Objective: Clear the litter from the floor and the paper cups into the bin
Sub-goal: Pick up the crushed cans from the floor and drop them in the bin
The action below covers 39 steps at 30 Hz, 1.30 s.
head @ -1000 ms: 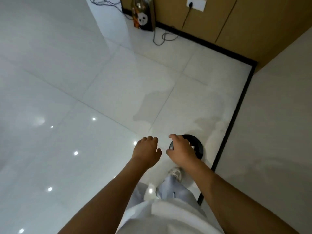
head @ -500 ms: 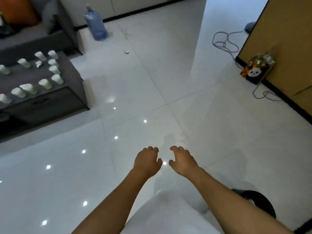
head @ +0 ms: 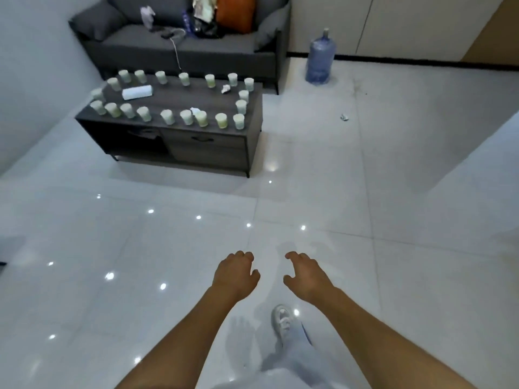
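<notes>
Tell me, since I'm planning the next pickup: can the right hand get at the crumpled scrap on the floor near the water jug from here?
Probably not yet. The right hand hangs empty, far short of the scrap beside the water jug. Open floor lies between, so walking closer should do it.

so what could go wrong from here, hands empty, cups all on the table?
1. The paper cups stand packed along the coffee table edge; grabbing one could tip neighbours, and any contents can't be told.
2. The glossy floor may be slippery underfoot.
3. The small floor litter near the water jug is easy to miss. Both left hand and right hand are open.
</notes>
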Motion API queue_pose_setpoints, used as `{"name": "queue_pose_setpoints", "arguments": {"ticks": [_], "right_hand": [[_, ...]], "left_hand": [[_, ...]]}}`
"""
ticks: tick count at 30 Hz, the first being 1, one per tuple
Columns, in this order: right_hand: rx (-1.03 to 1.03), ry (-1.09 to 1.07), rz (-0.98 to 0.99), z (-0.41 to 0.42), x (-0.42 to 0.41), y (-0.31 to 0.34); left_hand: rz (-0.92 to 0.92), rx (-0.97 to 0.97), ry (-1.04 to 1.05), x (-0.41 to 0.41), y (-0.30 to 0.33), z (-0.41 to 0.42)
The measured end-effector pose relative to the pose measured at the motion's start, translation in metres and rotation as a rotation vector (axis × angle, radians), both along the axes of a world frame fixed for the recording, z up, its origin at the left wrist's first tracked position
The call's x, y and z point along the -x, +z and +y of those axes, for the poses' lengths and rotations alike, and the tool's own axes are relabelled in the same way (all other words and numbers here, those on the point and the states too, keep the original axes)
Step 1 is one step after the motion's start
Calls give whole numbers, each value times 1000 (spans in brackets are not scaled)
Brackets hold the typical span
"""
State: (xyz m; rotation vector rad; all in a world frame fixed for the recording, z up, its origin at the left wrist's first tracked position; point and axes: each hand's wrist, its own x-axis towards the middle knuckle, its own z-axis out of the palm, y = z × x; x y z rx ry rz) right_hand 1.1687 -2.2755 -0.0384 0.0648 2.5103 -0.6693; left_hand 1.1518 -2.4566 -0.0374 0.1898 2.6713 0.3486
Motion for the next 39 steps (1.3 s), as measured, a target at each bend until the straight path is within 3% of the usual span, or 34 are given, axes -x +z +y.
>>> {"name": "queue_pose_setpoints", "arguments": {"ticks": [8, 15, 27, 33, 39], "right_hand": [[-22, 243, 37, -33, 154, 12], [-6, 358, 24, -91, 236, 12], [54, 91, 47, -139, 344, 10], [32, -87, 32, -79, 388, 6], [13, -209, 34, 23, 459, -4]], "left_hand": [[46, -43, 287, 109, 12, -32], [42, -64, 411, 168, 11, -82], [48, -43, 174, 322, 16, -141], [35, -63, 10, 404, 15, -85], [41, -77, -88, 497, 9, 23]]}}
